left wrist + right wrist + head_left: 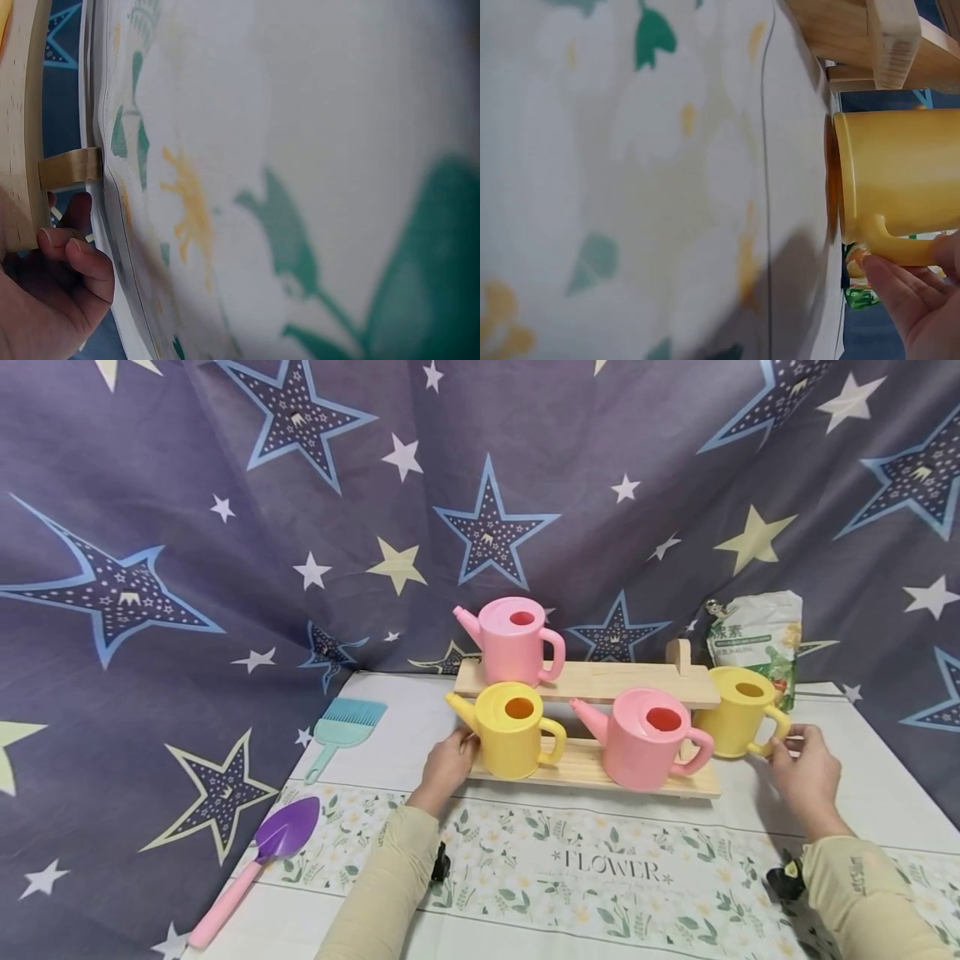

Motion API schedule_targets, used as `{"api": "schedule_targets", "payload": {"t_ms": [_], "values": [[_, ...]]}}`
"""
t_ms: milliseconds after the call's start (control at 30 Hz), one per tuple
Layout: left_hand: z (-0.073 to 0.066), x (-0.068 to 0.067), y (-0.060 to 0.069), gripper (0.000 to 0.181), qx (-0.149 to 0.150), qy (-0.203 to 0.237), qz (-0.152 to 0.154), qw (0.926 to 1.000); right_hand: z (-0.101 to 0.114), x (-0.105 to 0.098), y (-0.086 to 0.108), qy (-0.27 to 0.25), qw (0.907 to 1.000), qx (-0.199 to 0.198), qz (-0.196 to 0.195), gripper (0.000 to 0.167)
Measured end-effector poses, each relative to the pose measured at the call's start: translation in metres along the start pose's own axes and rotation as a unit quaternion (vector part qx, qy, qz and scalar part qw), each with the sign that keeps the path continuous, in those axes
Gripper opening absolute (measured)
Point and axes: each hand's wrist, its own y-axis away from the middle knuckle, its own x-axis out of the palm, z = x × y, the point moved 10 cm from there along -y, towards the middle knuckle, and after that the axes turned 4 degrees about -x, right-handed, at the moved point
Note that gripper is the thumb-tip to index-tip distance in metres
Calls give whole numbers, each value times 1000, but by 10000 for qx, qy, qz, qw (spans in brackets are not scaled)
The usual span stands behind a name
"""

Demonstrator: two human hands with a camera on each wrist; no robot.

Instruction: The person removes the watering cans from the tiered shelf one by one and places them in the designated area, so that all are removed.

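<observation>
My left hand (448, 767) grips the left end of a two-tier wooden shelf (585, 758); the left wrist view shows curled fingers (94, 262) at the board's corner. With my right hand (808, 772) I pinch the handle of a yellow watering can (731, 714), which stands on the table just right of the shelf. In the right wrist view, the fingers (904, 292) are at the handle's lower part. On the lower tier stand another yellow watering can (510, 739) and a pink watering can (637, 747). A second pink watering can (512, 647) stands on the upper tier.
Behind the right yellow can stands a white bag (753, 627) with green print. To the left lie a teal brush (345, 727) and a purple trowel (288, 828) with a pink handle. A floral cloth (600, 877) covers the table, before a starry curtain (375, 518).
</observation>
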Motion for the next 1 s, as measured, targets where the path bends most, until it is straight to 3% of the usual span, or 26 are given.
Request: {"api": "schedule_targets", "payload": {"t_ms": [333,567,767,1000], "values": [[-1,-2,1,37,41,26,-24,10000,-12,2,-2,76,9996,201,181,37],[1,3,2,39,6,92,96,9999,-5,-7,2,238,9989,136,368,49],[1,5,1,39,-40,124,187,9997,13,-32,7,118,9999,44,92,52],[1,4,0,39,-58,124,154,9998,54,-55,14,-103,9989,-150,-425,48]]}}
